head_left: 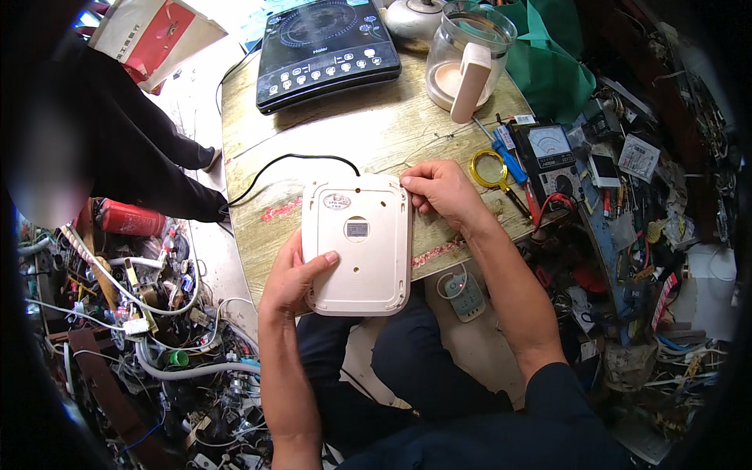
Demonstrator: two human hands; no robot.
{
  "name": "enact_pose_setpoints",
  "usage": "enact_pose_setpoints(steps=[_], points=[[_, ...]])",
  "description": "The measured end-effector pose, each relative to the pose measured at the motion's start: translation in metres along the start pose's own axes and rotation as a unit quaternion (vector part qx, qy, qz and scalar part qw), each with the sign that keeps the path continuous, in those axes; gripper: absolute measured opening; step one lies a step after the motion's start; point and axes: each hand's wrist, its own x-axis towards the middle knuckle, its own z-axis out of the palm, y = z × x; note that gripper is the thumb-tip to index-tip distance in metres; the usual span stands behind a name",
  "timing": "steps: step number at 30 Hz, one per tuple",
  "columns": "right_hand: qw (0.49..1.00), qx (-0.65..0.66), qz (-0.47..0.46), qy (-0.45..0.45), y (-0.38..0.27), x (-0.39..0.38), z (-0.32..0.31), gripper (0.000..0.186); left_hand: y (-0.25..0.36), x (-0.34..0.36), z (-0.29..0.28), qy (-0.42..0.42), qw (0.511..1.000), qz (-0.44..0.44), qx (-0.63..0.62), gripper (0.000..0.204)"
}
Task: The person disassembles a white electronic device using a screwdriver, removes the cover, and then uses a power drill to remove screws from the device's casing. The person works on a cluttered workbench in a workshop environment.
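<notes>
- Left hand [288,283]: fingers gripping the near left side of the white base [360,251], thumb on its face.
- It sits over the near edge of the counter [439,145], long axis running away from the person — corded end farthest.
- Right hand [450,192]: fingers closed on its far right corner.
- Black cord [294,155]: curving leftward.
- Black cooktop [327,51]: beyond.

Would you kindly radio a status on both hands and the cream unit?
Left hand gripping cream unit, left edge; right hand at its upper right corner. Black cord at its top edge. Nothing visibly blocking either hand.
</notes>
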Motion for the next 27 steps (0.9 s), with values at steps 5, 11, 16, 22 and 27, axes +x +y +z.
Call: enact_pose_setpoints(steps=[5,11,16,22,27], points=[[0.879,-0.332,-0.255,0.229,0.003,0.011,-0.032,0.016,0.0,0.002,0.002,-0.008,1.0,0.002,-0.01,0.066],[0.761,-0.527,-0.278,0.258,-0.018,0.026,-0.072,0.023,-0.001,0.004,-0.003,-0.024,1.0,0.009,0.019,0.064],[0.745,-0.582,-0.238,0.223,-0.018,0.039,-0.078,0.018,-0.002,0.002,-0.004,-0.005,0.999,0.009,0.032,0.066],[0.713,-0.606,-0.281,0.212,-0.017,0.036,-0.076,0.015,-0.001,0.002,-0.006,-0.007,1.0,-0.004,0.018,0.068],[0.681,-0.616,-0.322,0.231,-0.012,0.023,-0.058,0.01,-0.001,0.003,-0.008,-0.017,1.0,-0.002,0.007,0.068]])
